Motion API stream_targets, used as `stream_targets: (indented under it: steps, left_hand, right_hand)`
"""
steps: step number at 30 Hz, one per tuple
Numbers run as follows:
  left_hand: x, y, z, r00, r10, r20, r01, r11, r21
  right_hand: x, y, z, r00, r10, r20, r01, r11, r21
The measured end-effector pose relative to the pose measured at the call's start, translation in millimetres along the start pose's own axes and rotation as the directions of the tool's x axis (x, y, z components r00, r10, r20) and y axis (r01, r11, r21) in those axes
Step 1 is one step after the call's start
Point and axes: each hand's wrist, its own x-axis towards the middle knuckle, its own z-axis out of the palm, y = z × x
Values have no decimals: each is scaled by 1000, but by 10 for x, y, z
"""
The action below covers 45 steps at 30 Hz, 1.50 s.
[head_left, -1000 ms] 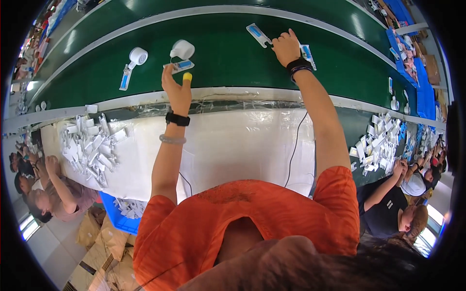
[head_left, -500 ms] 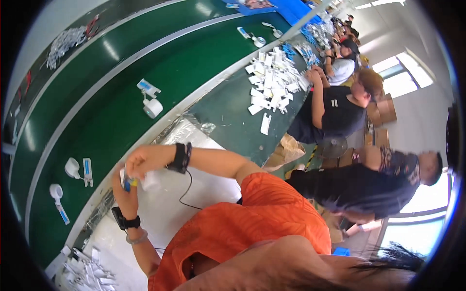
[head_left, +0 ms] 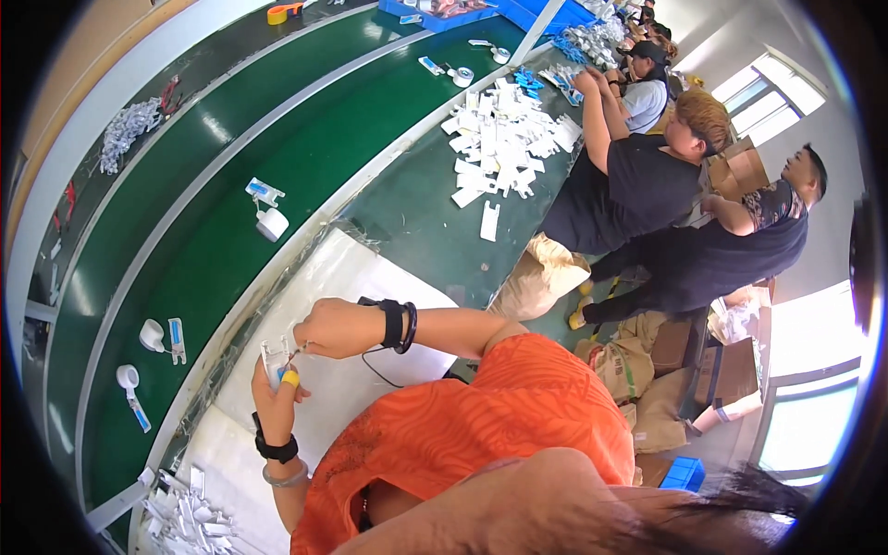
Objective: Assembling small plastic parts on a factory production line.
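My left hand (head_left: 274,400) is closed around a small white plastic casing (head_left: 276,359) with forked ends and a bit of blue on it. A small yellow piece (head_left: 290,378) shows beside its fingers; I cannot tell what it is. Just above and to the right, my right hand (head_left: 340,328) is pinched, its fingertips close to the casing. Something thin and dark shows at those fingertips, too small to name. Both hands are over a white sheet (head_left: 347,268) on the bench, and each wrist wears a black band.
A green conveyor (head_left: 217,245) runs past the bench, carrying several white round-headed units. White plastic parts are heaped on the green bench top (head_left: 416,222), with another heap of white parts (head_left: 185,518) at lower left. A co-worker in black (head_left: 615,190) sits at the right.
Both hands have moved right, away from the conveyor edge, and drawn slightly apart, exposing the casing. The white round piece by my right hand no longer shows. The standing person has shifted.
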Motion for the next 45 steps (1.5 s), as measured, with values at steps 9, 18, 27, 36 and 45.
stream_targets:
  steps: [9,18,27,36,45]
  left_hand:
    - [7,-23,314,980,134,-147,-164,961,-222]
    - [-8,52,368,997,21,-76,-51,907,-417]
    - [-102,14,321,988,125,-94,-150,925,-350]
    - [-165,131,368,988,143,-64,-156,928,-338]
    - [-201,169,360,982,167,-94,-187,940,-286]
  right_hand:
    - [-146,-118,224,677,-224,-701,162,975,-155]
    - [-153,-202,256,670,-247,-700,267,960,-83]
    - [-130,-138,304,741,-313,-594,333,940,-80]
    - [-121,-240,303,708,-279,-649,246,959,-144]
    - [-112,-262,319,704,-323,-632,266,946,-188]
